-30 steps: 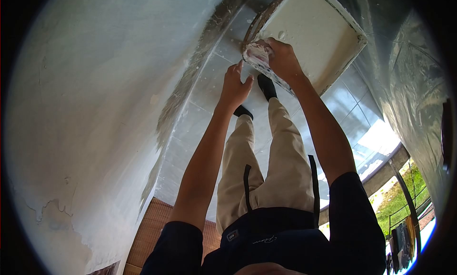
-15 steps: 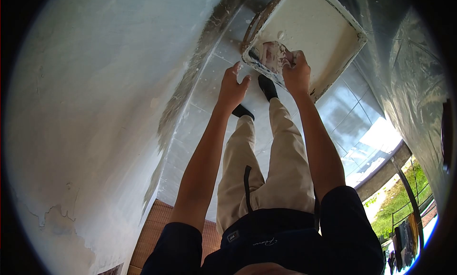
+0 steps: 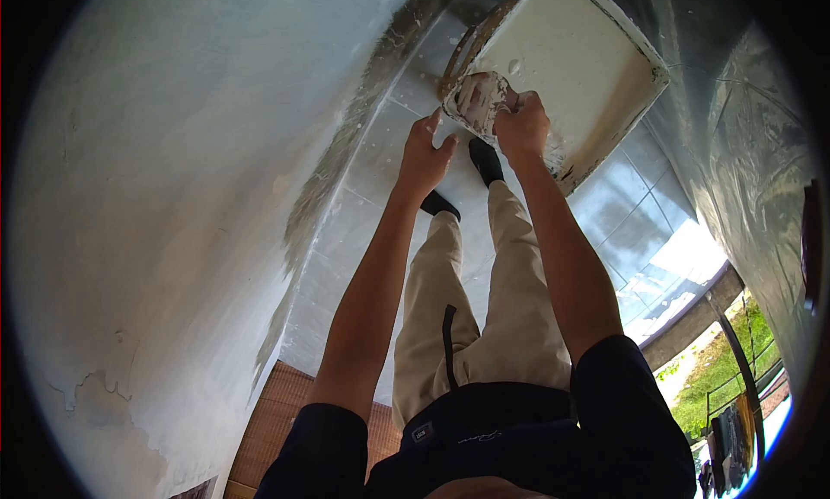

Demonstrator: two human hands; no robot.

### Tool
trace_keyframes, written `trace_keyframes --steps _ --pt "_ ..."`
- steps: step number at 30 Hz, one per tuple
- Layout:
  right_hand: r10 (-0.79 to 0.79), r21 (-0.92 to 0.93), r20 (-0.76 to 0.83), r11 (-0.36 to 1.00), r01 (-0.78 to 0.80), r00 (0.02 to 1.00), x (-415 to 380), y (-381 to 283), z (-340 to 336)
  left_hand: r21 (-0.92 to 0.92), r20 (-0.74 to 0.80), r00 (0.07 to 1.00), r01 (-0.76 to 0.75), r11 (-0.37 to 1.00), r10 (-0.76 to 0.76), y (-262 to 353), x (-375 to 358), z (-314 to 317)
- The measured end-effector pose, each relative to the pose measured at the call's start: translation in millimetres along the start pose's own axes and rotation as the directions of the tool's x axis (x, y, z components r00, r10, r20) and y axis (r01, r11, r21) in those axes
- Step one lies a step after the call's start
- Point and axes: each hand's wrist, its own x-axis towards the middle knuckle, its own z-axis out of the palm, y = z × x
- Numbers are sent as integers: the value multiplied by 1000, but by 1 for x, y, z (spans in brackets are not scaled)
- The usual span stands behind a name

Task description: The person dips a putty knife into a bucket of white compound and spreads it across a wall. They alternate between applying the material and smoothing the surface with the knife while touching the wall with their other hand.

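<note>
A large rectangular tray (image 3: 566, 184) with a paint-smeared rim holds a cream-coloured coating. My right hand (image 3: 522, 129) is closed round the handle of a smeared, flat-bladed scraper (image 3: 481, 100), whose blade lies at the tray's near left corner. Beside that corner is my left hand (image 3: 425, 158), with thumb and fingers apart and nothing between them. White specks show on its fingers. Whether its fingertips touch the tray's rim, I cannot tell.
A patchy plastered wall (image 3: 173, 197) fills the left. Grey floor tiles (image 3: 346, 231) run beneath my feet. Clear plastic sheeting (image 3: 743, 145) hangs at the right, with grass (image 3: 713, 387) beyond a ledge. Brown woven matting (image 3: 272, 421) lies at lower left.
My right hand has moved a little to the left with the scraper, whose blade now sits closer to the tray's corner. My left hand has hardly moved.
</note>
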Motion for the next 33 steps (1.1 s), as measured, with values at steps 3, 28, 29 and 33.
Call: trace_keyframes --steps 3,28,29,33 --pt "55 5 23 998 -56 998 3 0 2 -12 -20 1000 -1 1000 1 -3 0 2" --pt "120 -46 -35 991 -122 992 -3 -10 -3 -187 51 995 98 978 -90 7 -8 0" --pt "121 -47 -35 991 -123 992 -2 -9 -2 -183 42 996 79 980 -73 6 -7 2" --pt "161 4 -9 987 -161 987 1 -9 2 -204 54 993 111 973 -102 6 -6 1"
